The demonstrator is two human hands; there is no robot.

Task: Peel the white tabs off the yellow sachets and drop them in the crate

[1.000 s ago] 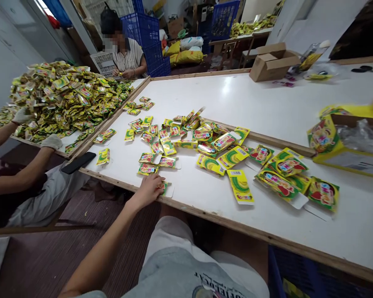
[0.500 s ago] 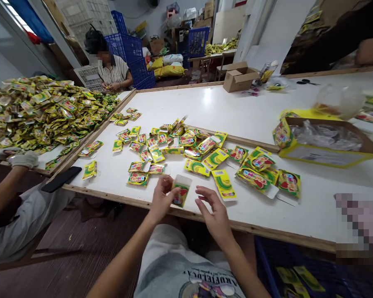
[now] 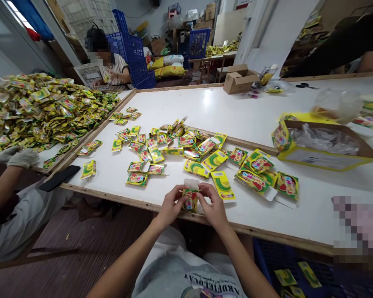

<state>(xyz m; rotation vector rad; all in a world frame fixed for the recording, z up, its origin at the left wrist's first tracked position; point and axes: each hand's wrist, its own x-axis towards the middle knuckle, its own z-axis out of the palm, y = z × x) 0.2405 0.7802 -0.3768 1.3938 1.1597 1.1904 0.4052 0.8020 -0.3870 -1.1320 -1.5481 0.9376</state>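
A small printed carton (image 3: 190, 201), green and red with a pale flap standing up at its top, is upright near the table's front edge. My left hand (image 3: 173, 203) grips its left side between thumb and fingers. On the right side, my right hand (image 3: 211, 204) pinches the same carton by its upper edge. Just beyond my right hand lies a flat yellow-green carton (image 3: 223, 185). A loose heap of similar cartons (image 3: 188, 140) spreads over the table in front of me, and another cluster (image 3: 257, 167) lies to the right.
A large carton pile (image 3: 49, 111) covers the left table, where a co-worker's gloved hands (image 3: 23, 158) rest. A black phone-like slab (image 3: 59, 178) lies at the corner. A yellow display box (image 3: 326, 155) with plastic bags stands right. Below is a blue crate (image 3: 267, 258). A wooden strip (image 3: 251, 142) crosses the table.
My right hand has moved left and closed on the carton. The carton has shifted slightly right, its printed face now showing between both hands. The far co-worker has raised a hand.
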